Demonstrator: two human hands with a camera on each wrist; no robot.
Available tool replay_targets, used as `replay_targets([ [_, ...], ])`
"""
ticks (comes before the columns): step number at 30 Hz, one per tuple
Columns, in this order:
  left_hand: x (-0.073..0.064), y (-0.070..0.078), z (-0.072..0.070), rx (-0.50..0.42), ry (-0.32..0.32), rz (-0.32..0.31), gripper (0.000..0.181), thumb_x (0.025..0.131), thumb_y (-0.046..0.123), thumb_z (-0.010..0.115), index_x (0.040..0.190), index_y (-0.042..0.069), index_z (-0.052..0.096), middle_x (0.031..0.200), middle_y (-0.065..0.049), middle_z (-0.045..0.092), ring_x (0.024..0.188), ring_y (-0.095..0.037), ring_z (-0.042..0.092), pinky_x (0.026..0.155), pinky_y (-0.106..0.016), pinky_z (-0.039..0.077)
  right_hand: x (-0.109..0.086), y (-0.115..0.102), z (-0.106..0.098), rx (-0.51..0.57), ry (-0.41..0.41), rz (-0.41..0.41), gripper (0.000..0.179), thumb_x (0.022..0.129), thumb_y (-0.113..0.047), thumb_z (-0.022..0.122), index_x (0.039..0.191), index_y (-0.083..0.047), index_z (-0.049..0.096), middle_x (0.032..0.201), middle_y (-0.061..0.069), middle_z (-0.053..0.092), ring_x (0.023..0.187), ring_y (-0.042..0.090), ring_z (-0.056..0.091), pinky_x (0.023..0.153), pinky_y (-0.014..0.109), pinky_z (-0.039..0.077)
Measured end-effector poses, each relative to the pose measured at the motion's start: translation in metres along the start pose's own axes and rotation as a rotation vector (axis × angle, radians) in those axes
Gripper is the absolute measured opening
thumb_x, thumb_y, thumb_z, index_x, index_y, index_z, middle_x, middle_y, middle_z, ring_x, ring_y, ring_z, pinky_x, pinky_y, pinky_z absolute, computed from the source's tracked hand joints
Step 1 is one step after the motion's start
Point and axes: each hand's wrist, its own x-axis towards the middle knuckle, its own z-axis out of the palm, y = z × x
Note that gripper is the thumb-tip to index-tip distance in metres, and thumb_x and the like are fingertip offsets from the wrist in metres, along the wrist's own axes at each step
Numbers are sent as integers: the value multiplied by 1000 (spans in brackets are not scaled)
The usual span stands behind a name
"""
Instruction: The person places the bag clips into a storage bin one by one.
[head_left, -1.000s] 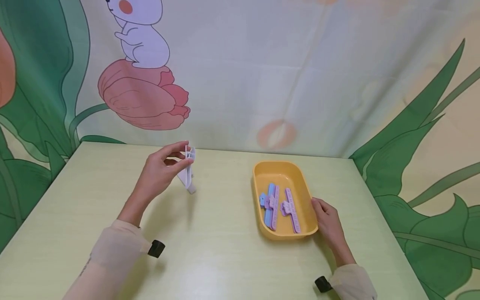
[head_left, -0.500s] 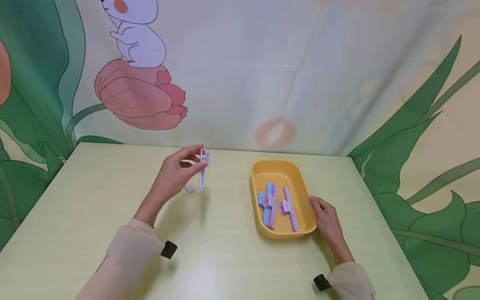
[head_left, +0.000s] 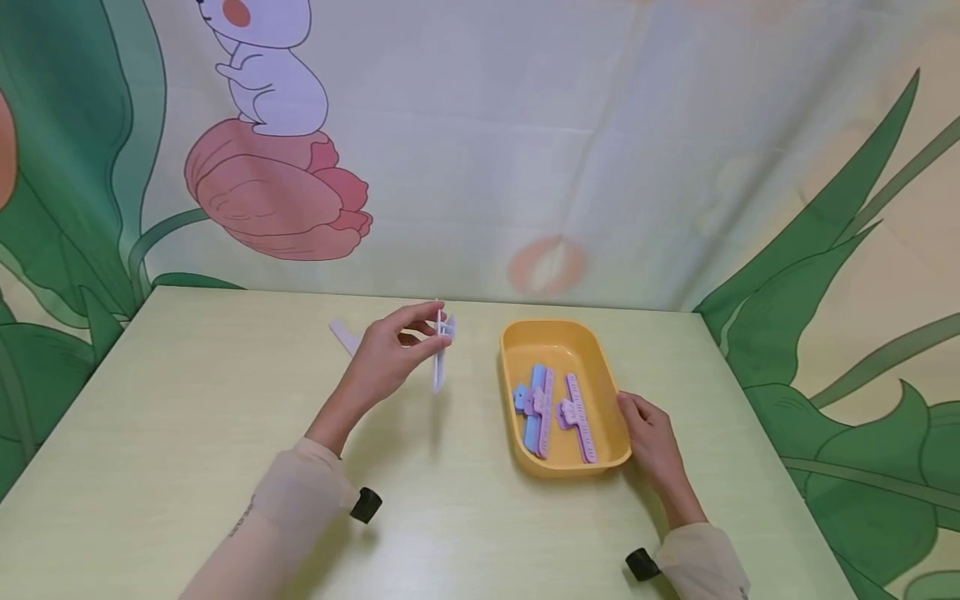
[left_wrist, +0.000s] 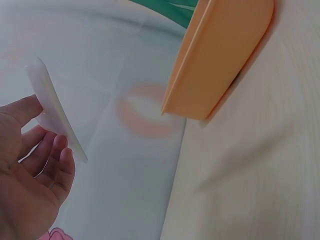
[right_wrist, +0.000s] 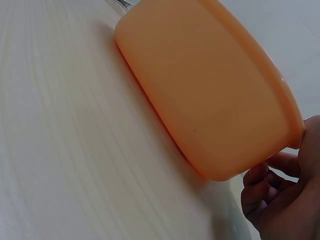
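My left hand (head_left: 386, 354) pinches a whitish bag clip (head_left: 438, 367) between thumb and fingers, holding it upright above the table to the left of the yellow tray (head_left: 512, 333). In the left wrist view the same bag clip (left_wrist: 55, 110) appears as a pale, thin bar. With thumb and fingers my right hand (head_left: 654, 433) grips the tray's right rim near its front corner. Inside the tray lie a blue clip (head_left: 532, 433), a purple clip (head_left: 547, 417) overlapping it, and another purple clip (head_left: 579, 421) apart on the right.
Another pale strip, probably a clip (head_left: 345, 337), lies on the table behind my left hand, partly hidden by it. A printed curtain (head_left: 450, 167) hangs along the back edge of the light wooden table (head_left: 187, 433).
Carrying the whitish bag clip, my left hand has moved right toward the tray. The pale strip on the table shows now on the hand's other side. My right hand and the tray stay put.
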Motion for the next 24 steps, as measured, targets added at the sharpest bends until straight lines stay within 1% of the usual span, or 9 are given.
replay_targets([
  [5,4,3,16,-6,-26,-1,52,94,14,78,143,6,61,126,-9,68,108,-24,64,95,-44,53,0,0,0,-6,1,13,57,110,-46,45,143,-3,60,135,19,62,106,23,59,80,15,49],
  [13,8,4,41,-10,-68,4,51,94,14,78,142,6,62,126,-8,68,107,-22,65,94,-42,54,1,3,1,14,9,-2,53,110,-44,47,138,-2,63,128,19,65,99,19,60,77,17,51],
  [19,10,7,57,-7,-91,-8,52,94,18,79,142,8,63,126,-5,69,106,-20,65,94,-38,55,1,4,0,19,17,-3,52,110,-44,47,138,-3,64,129,18,65,100,20,60,78,18,50],
  [24,12,7,68,-7,-107,3,52,93,18,80,141,6,63,127,-6,68,107,-23,64,93,-39,55,3,3,1,24,16,-8,52,110,-43,47,139,-3,63,130,18,65,101,21,60,78,18,51],
])
